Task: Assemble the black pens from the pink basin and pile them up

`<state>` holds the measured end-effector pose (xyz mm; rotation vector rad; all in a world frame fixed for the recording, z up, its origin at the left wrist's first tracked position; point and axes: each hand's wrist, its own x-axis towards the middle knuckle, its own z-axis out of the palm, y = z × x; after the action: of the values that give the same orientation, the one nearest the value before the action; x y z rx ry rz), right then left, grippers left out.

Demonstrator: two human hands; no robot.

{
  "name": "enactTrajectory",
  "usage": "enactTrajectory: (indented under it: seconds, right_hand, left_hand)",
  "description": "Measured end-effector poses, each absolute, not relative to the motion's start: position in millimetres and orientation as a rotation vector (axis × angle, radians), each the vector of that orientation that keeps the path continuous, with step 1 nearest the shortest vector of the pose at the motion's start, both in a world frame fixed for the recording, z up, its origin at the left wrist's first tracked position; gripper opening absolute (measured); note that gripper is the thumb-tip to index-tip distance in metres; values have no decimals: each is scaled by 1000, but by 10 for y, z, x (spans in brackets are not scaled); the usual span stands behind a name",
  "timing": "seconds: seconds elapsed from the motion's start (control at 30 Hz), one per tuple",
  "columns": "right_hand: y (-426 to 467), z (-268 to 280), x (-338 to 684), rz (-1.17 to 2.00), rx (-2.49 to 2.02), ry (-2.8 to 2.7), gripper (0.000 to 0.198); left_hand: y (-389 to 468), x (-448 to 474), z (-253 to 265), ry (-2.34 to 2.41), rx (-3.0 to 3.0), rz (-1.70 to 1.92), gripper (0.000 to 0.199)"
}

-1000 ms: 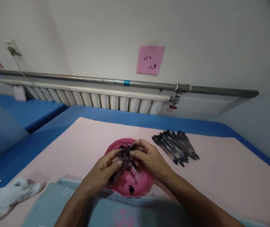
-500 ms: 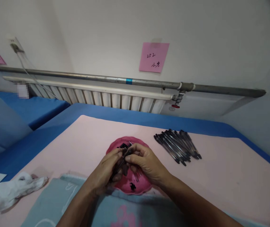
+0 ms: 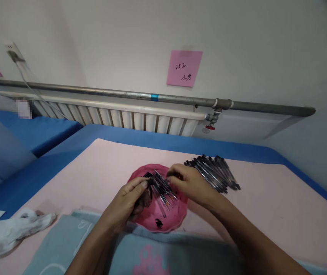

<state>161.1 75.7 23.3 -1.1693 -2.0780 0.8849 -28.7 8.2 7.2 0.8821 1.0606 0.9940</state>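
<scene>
My left hand (image 3: 130,196) is closed at the left side of a pink scalloped dish (image 3: 180,210). Thumb and fingers pinch a black pen part (image 3: 150,181), whose lower end is hidden by the hand; the fingertips are stained dark. Over the dish's right rim is my right hand (image 3: 193,181), its fingers curled together, and what they hold, if anything, is hidden. Between the hands, several clear pen tubes and refills (image 3: 163,191) lie in the dish. A black smudge or scrap (image 3: 159,222) sits near its front.
A row of capped black pens (image 3: 213,173) lies right of the dish on the pink sheet (image 3: 266,206). A grey-green cloth (image 3: 62,236) is in front, with crumpled white tissue (image 3: 20,229) to its left. Behind the blue bed edge (image 3: 166,139) stands a radiator (image 3: 129,120) under a pipe.
My right hand has parted from the left and moved right, to the dish's right rim. The left hand keeps its grip near the same spot. More pen tubes now show between them.
</scene>
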Motion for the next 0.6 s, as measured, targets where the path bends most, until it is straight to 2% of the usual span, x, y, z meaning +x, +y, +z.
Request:
enactTrajectory:
  seconds: [0.1, 0.27, 0.43, 0.6]
  right_hand:
    - [780, 155, 1659, 524, -1065, -2554, 15]
    - [750, -34, 1593, 102, -1015, -2830, 15]
    - [730, -100, 1547, -116, -1024, -2874, 20]
    - [712, -122, 1514, -193, -1027, -2902, 26]
  left_hand:
    - [95, -299, 44, 1053, 892, 976, 26]
    - [109, -310, 44, 1070, 876, 972, 26]
    - [109, -300, 70, 1106, 840, 986, 27]
    - [103, -301, 58, 1118, 844, 974, 28]
